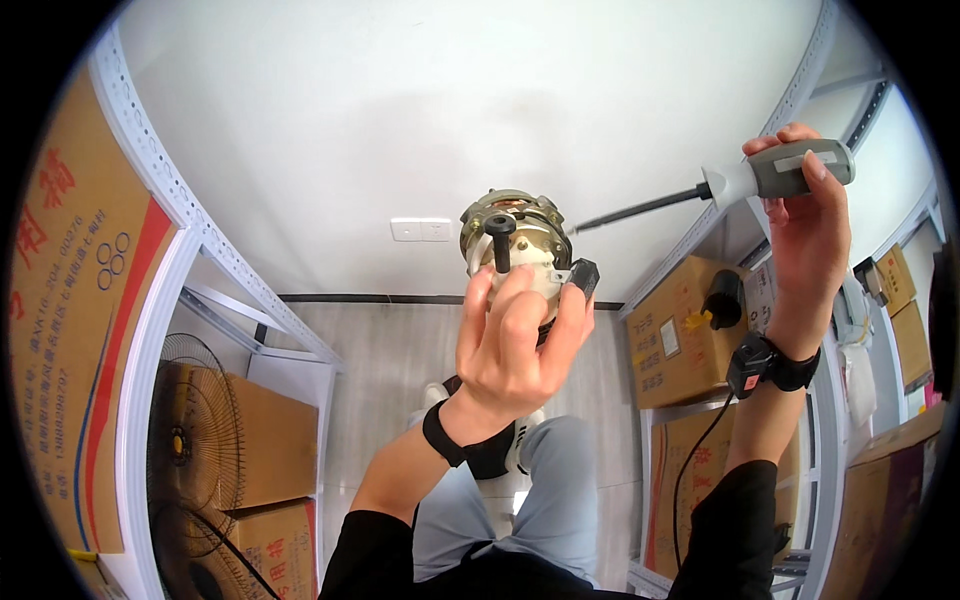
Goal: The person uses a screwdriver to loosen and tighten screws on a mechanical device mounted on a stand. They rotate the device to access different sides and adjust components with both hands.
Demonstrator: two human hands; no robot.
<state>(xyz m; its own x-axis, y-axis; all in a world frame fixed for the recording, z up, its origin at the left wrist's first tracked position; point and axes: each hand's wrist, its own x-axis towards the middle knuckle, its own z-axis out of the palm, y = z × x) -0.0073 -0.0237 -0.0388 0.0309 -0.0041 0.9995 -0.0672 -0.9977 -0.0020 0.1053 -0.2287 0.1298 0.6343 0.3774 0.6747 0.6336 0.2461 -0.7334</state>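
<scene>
My left hand (515, 345) is wrapped round a fan motor (520, 240), holding it up in front of the wall. The motor has a metal frame, copper windings at its far side and a pale housing facing me. A black knob (500, 232) sticks up from it, and a dark blocky part (584, 276) sits by its right side. In my right hand (805, 225) is a screwdriver (740, 185) with a grey handle and long dark shaft. It points left, and its tip is close to the motor's right rim; whether they touch I cannot tell.
A white shelf rack (200, 235) with cardboard boxes (275, 440) and a wire fan guard (195, 440) stands on the left. More boxes (690, 335) fill a rack on the right. A black cable (690, 470) hangs from my right wrist. A socket plate (420, 230) is on the wall.
</scene>
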